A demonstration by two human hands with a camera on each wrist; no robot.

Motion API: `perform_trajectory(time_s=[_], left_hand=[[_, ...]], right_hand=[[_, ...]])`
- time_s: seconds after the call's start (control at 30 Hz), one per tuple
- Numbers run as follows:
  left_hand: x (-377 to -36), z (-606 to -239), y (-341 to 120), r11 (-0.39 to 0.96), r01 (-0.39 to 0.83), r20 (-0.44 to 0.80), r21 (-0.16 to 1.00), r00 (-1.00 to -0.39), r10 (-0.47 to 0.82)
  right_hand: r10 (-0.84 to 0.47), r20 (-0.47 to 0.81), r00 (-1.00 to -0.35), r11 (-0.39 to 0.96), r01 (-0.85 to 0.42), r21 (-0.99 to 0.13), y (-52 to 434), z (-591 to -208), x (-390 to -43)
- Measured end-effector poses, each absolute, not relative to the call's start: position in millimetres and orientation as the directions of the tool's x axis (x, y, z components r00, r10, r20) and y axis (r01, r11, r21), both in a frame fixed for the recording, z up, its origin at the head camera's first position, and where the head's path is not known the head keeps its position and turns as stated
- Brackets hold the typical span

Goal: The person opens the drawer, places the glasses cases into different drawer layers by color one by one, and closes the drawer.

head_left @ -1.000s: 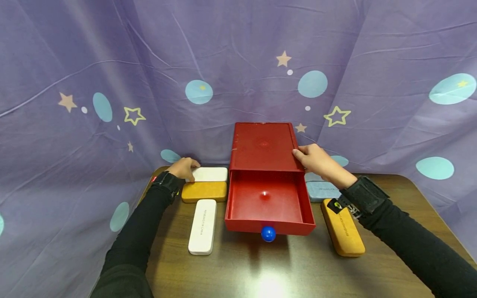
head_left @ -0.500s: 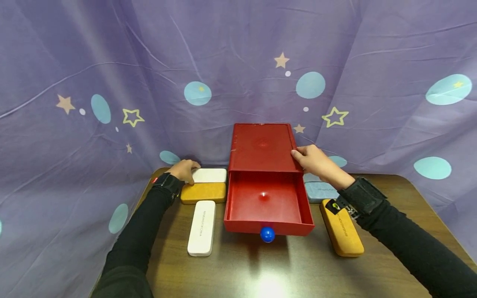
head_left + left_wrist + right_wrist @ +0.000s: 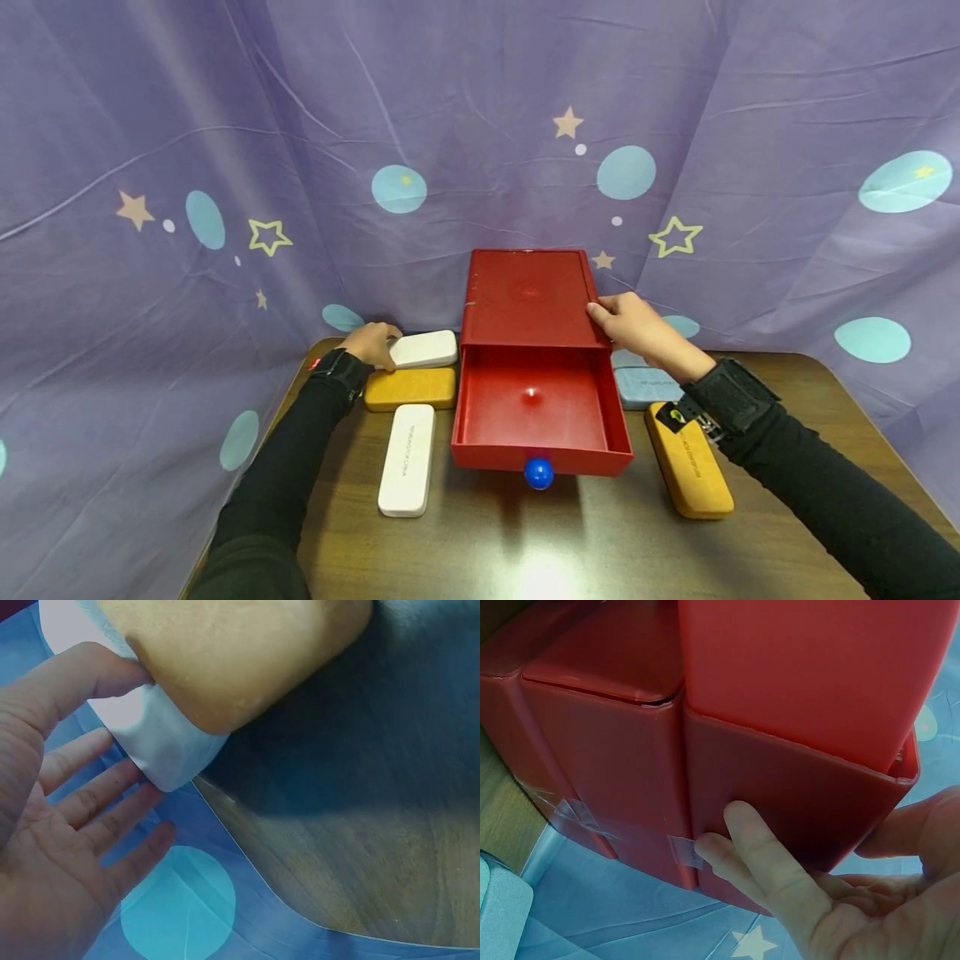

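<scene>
- Head view: a red cabinet on the table, its drawer out toward six o'clock. At the drawer's ten o'clock, the left hand grips the back white case, aslant behind a yellow case. The right hand clamps the cabinet's three o'clock edge.
- Left wrist view: thumb and spread fingers pinch the case's end.
- Right wrist view: two fingers press the cabinet's side, thumb opposite.

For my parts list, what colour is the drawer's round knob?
The knob is blue; best view: head.
</scene>
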State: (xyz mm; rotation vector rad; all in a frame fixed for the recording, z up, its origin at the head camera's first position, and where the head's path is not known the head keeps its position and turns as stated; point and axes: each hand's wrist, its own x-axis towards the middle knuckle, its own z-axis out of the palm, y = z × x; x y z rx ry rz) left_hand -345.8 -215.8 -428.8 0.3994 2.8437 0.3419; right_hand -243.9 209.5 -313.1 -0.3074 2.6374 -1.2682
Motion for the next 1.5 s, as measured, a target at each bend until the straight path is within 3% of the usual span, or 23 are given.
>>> perform_trajectory(time_s=[0.5, 0.83, 1.23, 1.5], left_hand=[[-356, -429, -203, 0.958, 0.184, -0.298, 0.218, -0.923, 0.245], [-358, -438, -197, 0.965, 0.226, -0.263, 0.135, -0.930, 0.255], [-365, -444, -198, 0.970, 0.199, -0.304, 0.141, -0.924, 0.234], [-363, -429, -193, 0.962, 0.227, -0.316, 0.149, -0.911, 0.264]], right_hand=[[-0.264, -0.083, -0.961, 0.615, -0.101, -0.782, 208, -312, -242], [-0.259, -0.081, -0.962, 0.614, -0.099, -0.783, 207, -313, -242], [-0.254, -0.075, -0.964, 0.608, -0.099, -0.788, 206, -313, -242], [-0.255, -0.080, -0.964, 0.608, -0.095, -0.788, 208, -312, -241]])
